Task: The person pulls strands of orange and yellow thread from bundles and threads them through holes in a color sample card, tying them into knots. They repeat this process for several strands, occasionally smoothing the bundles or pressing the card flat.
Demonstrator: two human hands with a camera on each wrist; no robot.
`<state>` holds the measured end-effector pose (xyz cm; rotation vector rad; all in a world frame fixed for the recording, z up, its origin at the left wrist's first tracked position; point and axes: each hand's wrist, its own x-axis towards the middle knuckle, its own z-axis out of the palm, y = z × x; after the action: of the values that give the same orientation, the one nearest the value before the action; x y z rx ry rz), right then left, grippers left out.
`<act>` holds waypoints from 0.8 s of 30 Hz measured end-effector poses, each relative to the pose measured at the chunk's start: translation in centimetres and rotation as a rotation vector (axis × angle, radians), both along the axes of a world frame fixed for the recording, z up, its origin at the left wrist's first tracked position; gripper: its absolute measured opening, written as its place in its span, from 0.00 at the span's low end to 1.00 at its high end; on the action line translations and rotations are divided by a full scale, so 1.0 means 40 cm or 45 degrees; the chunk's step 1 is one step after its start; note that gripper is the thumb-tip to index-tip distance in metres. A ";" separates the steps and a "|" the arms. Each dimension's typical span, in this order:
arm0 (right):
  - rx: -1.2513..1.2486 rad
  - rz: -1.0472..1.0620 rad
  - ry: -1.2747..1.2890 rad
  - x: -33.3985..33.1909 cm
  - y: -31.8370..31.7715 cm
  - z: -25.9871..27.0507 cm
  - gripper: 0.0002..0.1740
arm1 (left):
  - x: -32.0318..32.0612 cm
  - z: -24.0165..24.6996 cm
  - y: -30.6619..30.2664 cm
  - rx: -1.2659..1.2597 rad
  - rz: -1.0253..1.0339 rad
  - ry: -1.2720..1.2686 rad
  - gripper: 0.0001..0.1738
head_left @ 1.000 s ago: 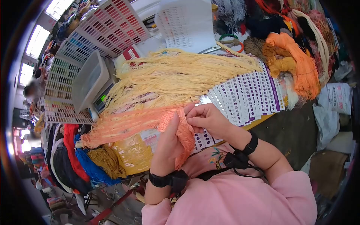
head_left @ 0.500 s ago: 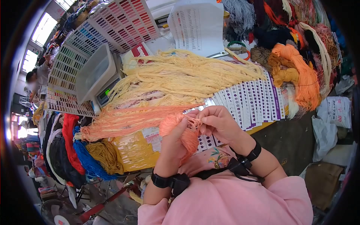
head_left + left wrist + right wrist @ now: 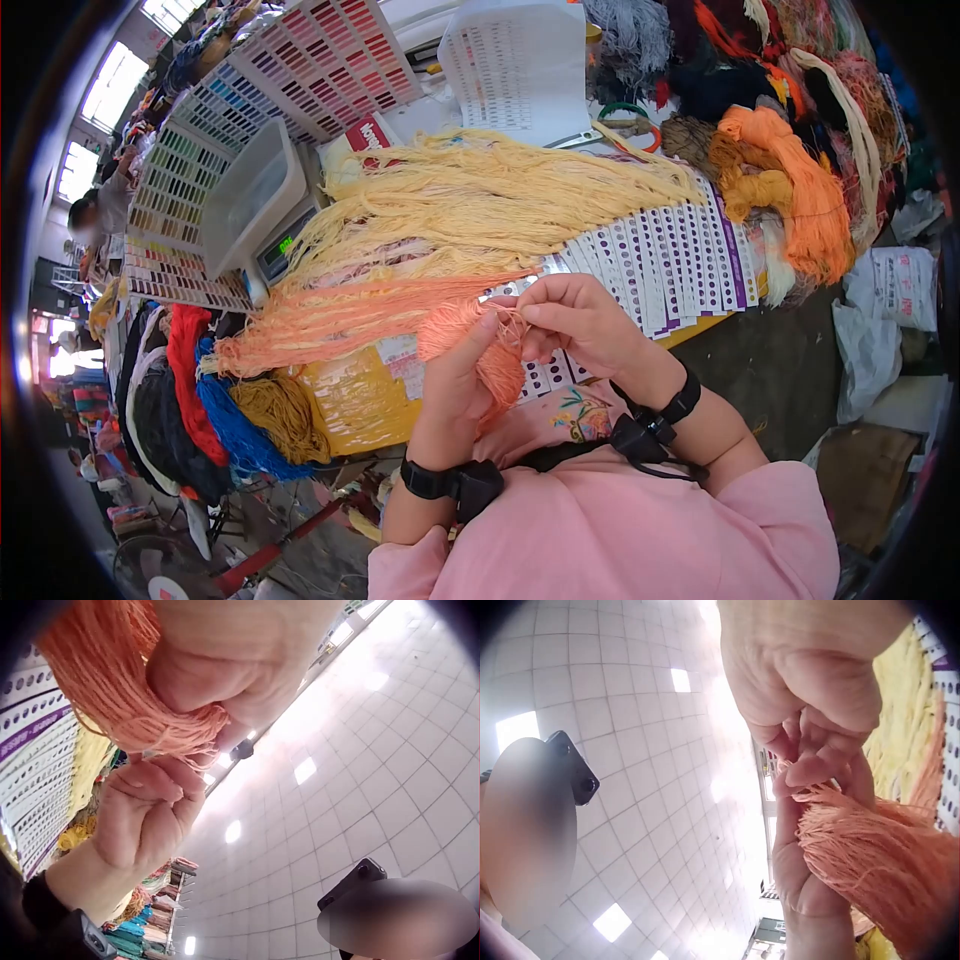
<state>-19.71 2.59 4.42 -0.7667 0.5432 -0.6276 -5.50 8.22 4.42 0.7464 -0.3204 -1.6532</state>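
In the head view the left hand (image 3: 455, 385) grips a bundle of orange-pink yarn (image 3: 463, 328) folded over it, thumb on top. The right hand (image 3: 585, 325) pinches strands at the bundle's upper right end, close to the left fingertips. The left wrist view shows the yarn loops (image 3: 112, 682) hanging beside the left hand (image 3: 225, 667), with the right hand (image 3: 150, 810) at their ends. In the right wrist view, the curled fingers of the right hand (image 3: 810, 690) meet the yarn (image 3: 877, 855) and the left hand (image 3: 810, 877) lies behind.
Pale yellow yarn (image 3: 480, 190) and loose orange-pink strands (image 3: 340, 315) spread over the table. Punched cards (image 3: 660, 260) lie right, a scale with a white tray (image 3: 255, 190) and a colour chart (image 3: 330, 65) left. Scissors (image 3: 575, 140) and more skeins (image 3: 800, 190) lie farther back.
The right hand has shifted from the bundle's side to strands at its upper end, which now stand out as small loops. The left hand still grips the bundle, and the head view has shifted slightly.
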 end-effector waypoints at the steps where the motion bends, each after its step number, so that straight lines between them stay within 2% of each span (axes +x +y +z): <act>1: 0.026 -0.004 -0.003 0.000 0.000 0.002 0.07 | -0.001 0.000 0.001 -0.002 -0.002 0.017 0.14; 3: 0.082 -0.009 -0.010 -0.001 -0.001 0.008 0.07 | -0.003 -0.001 0.002 -0.004 -0.004 0.051 0.14; 6: -0.015 0.015 0.037 -0.003 -0.002 0.011 0.08 | -0.013 0.008 0.002 0.078 0.057 -0.029 0.14; 12: -0.266 0.072 0.286 0.000 0.002 0.024 0.06 | -0.002 -0.021 0.001 -0.013 -0.095 0.070 0.13; 18: -0.204 -0.008 0.194 -0.004 0.004 0.007 0.04 | -0.015 -0.006 0.000 0.136 0.038 0.002 0.14; 21: -0.168 0.013 0.171 -0.013 0.003 0.006 0.03 | -0.004 -0.020 0.001 0.039 -0.071 0.037 0.13; 24: 0.162 0.046 -0.206 -0.024 -0.004 -0.020 0.04 | 0.001 -0.041 0.008 0.115 0.015 -0.019 0.13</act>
<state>-20.66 2.43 3.64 -0.5991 0.4159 -0.6098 -5.48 8.53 2.76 0.8273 -0.2523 -1.6604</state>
